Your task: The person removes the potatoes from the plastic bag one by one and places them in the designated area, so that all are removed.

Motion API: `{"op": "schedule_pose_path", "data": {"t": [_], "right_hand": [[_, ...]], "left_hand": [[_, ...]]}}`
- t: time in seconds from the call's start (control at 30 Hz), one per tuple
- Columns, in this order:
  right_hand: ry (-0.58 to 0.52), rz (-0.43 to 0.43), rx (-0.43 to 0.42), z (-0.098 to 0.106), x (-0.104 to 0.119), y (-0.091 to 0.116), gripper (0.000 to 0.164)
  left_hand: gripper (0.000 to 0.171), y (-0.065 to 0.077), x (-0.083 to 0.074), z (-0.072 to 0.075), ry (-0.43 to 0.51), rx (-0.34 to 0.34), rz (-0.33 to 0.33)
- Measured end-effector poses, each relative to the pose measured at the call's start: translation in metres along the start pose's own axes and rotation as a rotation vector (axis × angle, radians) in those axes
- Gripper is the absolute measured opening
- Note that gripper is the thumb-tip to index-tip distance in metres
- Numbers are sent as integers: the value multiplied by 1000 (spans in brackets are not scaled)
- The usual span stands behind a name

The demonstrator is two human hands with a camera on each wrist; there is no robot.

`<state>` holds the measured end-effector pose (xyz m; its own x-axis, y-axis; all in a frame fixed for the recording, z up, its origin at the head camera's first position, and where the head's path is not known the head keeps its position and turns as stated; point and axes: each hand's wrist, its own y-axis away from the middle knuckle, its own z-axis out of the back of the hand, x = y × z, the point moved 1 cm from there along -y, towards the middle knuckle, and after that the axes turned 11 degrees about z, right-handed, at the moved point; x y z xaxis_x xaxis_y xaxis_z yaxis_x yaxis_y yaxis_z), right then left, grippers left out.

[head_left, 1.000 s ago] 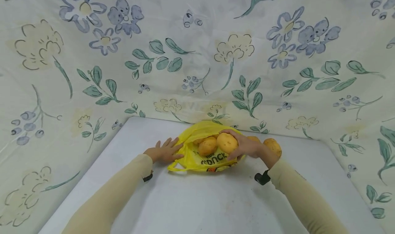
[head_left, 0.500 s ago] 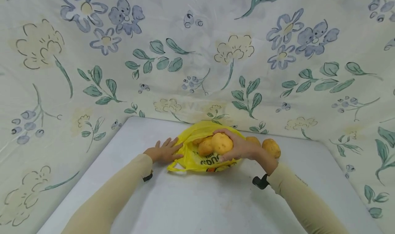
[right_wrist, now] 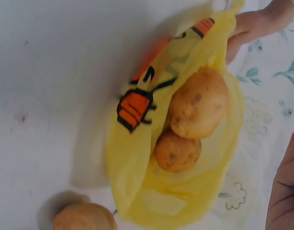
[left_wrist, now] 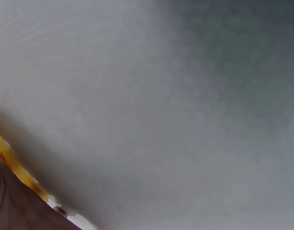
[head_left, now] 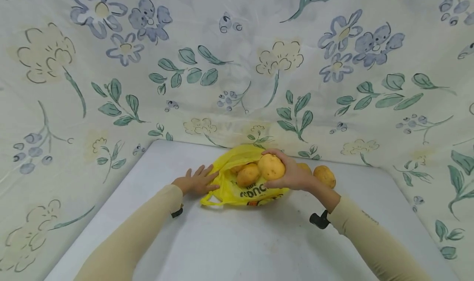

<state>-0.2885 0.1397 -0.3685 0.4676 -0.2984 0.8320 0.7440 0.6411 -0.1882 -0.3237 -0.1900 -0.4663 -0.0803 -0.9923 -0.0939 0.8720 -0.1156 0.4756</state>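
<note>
Left hand: spread out, touching yellow plastic bag, mid-frame
Right hand: got a potato gripped, right of center
Loose potatoes: couple more, further right

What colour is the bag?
The bag is yellow; the right wrist view shows it best.

Thin, creased yellow plastic bag, faintly glossy; round yellow-brown potatoes, matt and pitted; flat white bench, smooth.
</note>
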Motion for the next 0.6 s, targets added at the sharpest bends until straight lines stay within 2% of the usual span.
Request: {"op": "schedule_pose_path", "data": {"t": [0.17,0.4,0.6], "right_hand": [[21,6,5,13,5,4,80],[97,-38,-59,38,13,14,78],[93,-3,-103,60,15,22,80]], "left_hand": [[75,-1,-1,1,2,3,-2],[75,0,0,2,-12,3,-16],[74,-1,0,1,-7,7,-15]]}}
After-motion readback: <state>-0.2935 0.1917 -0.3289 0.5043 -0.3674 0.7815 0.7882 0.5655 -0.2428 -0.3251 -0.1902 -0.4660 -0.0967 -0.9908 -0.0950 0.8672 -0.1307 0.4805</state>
